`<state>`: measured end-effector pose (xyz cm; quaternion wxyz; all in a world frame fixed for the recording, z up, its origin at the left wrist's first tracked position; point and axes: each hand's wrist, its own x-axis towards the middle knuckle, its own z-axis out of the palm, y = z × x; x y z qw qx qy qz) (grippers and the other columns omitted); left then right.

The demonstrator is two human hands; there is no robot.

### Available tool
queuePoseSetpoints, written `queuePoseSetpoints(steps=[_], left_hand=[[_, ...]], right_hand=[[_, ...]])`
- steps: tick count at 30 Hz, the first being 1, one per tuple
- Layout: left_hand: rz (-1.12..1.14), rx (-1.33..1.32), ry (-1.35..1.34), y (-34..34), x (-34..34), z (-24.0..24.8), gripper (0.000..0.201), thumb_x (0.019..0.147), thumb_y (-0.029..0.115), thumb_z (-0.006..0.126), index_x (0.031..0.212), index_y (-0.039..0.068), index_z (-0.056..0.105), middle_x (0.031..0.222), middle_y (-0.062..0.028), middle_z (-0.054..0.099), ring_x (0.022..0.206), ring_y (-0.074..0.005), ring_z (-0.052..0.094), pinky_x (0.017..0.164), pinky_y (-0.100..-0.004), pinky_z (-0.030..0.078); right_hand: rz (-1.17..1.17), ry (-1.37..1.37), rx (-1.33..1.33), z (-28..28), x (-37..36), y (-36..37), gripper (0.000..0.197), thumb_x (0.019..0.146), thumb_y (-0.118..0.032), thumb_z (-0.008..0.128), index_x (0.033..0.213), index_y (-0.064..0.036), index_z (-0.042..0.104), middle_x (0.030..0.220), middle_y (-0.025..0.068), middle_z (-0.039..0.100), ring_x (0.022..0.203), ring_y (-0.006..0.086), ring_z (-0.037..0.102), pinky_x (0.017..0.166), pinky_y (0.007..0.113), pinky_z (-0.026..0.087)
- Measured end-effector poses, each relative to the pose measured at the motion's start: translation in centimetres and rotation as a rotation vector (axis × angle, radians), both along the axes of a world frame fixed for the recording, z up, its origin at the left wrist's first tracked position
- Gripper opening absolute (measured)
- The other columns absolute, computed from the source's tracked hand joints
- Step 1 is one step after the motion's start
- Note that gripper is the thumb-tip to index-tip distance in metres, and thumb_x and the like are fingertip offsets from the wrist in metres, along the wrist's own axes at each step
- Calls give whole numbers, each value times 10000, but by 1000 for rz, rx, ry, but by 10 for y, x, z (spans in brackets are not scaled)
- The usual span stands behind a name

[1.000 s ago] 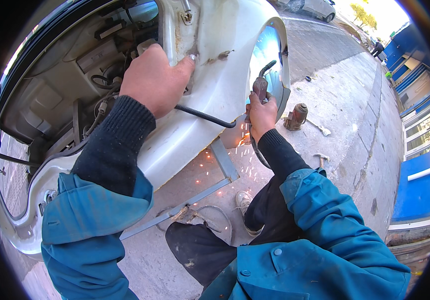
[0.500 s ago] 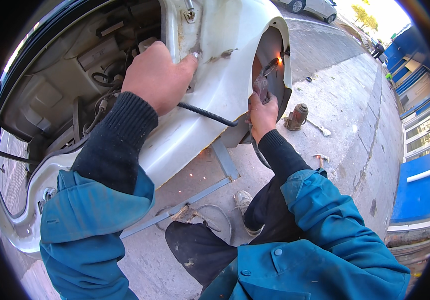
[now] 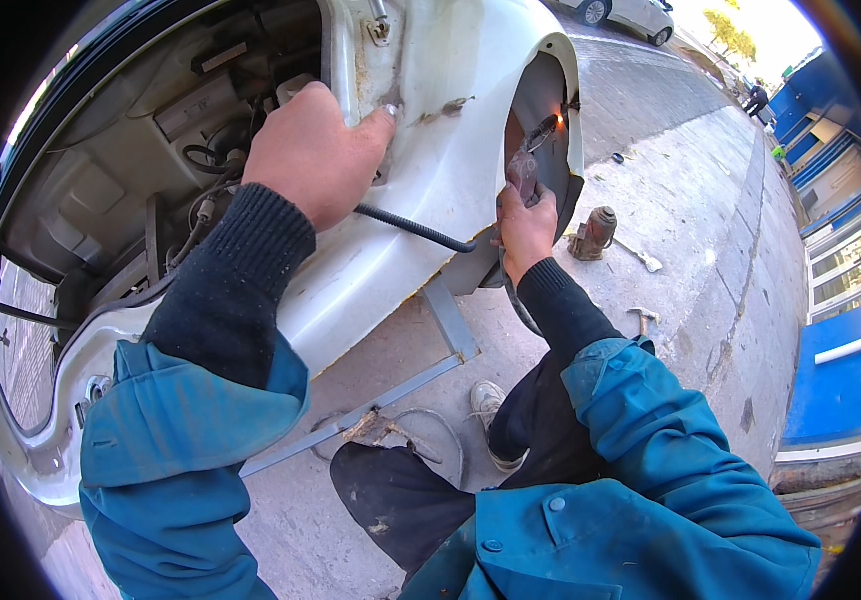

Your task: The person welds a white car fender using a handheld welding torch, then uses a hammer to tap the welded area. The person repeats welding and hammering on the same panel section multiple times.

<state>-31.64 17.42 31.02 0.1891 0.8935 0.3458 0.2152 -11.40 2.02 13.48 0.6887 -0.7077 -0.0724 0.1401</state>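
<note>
My right hand is wrapped round the handle of a welding torch, inside the rear wheel arch of a white car body. At the torch's tip, a small orange glow touches the arch's inner edge. A cable hangs behind my right wrist. Up on the left, my left hand is curled over the edge of the car's rear opening, thumb against the white panel; its other fingertips are hidden. From beneath that hand a black corrugated hose runs across the panel toward the wheel arch.
A rusty bottle jack stands on the concrete right of the arch, with a hammer nearer me. A metal frame lies under the car, by my knees. Blue wall panels are at the right; another car is parked behind.
The orange glow at the torch tip has shrunk, and the sparks under the car have disappeared. Both hands stay where they were.
</note>
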Motion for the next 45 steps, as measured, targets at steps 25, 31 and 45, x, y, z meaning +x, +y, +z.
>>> queuePoseSetpoints(steps=[25,31,45], left_hand=[[-14,80,-41,4,0,-6,651,1032,482,651,1193,-147,688,1050,-311,781,932,-400,797,863,-466,637],[-27,53,-38,4,0,-5,645,1031,481,646,1185,-144,687,1083,-326,773,992,-427,785,922,-484,619],[-9,33,-19,5,1,-5,647,1036,483,670,1265,-121,694,1066,-295,784,952,-389,783,908,-460,609]], right_hand=[[-8,-1,20,1,-7,0,648,1044,-237,752,1567,-42,423,1073,78,682,787,145,705,547,309,531],[-13,-13,2,5,-10,0,662,1041,-254,751,1573,-46,419,1057,74,685,793,153,715,536,312,524],[-26,-11,-22,6,-8,-1,656,1042,-260,750,1562,-34,419,1036,86,684,797,164,719,537,326,522]])
